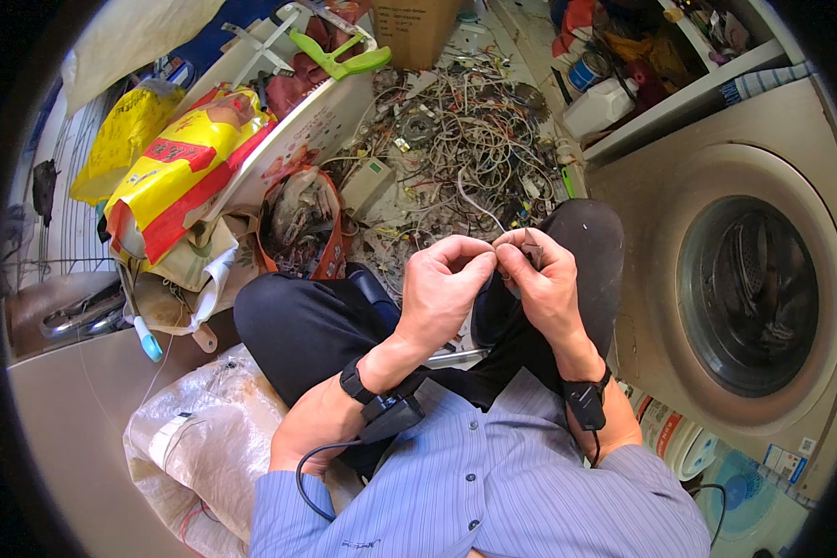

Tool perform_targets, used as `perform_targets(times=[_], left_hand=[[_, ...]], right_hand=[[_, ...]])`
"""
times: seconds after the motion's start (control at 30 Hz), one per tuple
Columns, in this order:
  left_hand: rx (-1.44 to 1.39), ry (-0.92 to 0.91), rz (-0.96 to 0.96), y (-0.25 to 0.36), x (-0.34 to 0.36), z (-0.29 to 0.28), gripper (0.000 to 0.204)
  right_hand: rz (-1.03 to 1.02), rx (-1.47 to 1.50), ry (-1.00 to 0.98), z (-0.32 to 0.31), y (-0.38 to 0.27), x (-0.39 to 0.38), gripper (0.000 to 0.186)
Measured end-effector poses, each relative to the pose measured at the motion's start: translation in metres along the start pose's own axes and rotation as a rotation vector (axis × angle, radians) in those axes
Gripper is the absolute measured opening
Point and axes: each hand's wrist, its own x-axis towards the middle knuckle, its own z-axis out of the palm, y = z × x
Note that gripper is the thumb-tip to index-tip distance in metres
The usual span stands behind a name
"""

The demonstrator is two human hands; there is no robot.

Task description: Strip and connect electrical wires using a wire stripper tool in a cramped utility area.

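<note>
My left hand (442, 290) and my right hand (544, 290) meet above my lap, fingertips almost touching. Thumb and forefinger of the left hand are pinched together; whatever lies between them is hidden. The right hand's fingers are curled round a small dark grey piece (532, 253), too covered to name, and round the end of a thin white cable (479, 203). That cable rises from the right fingertips toward a tangled heap of cables (493, 130) on the floor ahead.
An orange-rimmed bag (333, 244) of scraps and a pale box-shaped device (367, 186) stand left of the heap. Farther left are a yellow-red bag (191, 163) and a white tub (298, 130). A washing machine (646, 223) stands close on the right. A cardboard box (414, 33) is behind.
</note>
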Motion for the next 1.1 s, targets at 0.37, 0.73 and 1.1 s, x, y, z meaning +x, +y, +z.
perform_targets(times=[0.37, 0.73, 1.1], left_hand=[[-0.071, -0.014, -0.026, 0.001, 0.001, -0.002, 0.014], [-0.367, 0.019, -0.021, -0.005, 0.009, -0.004, 0.011], [-0.170, -0.010, -0.028, 0.000, 0.007, -0.001, 0.020]], right_hand=[[-0.046, -0.053, 0.054, 0.005, 0.002, 0.000, 0.009], [-0.013, -0.044, 0.060, 0.003, 0.005, 0.002, 0.010], [0.022, -0.108, -0.045, -0.003, 0.003, 0.002, 0.013]])
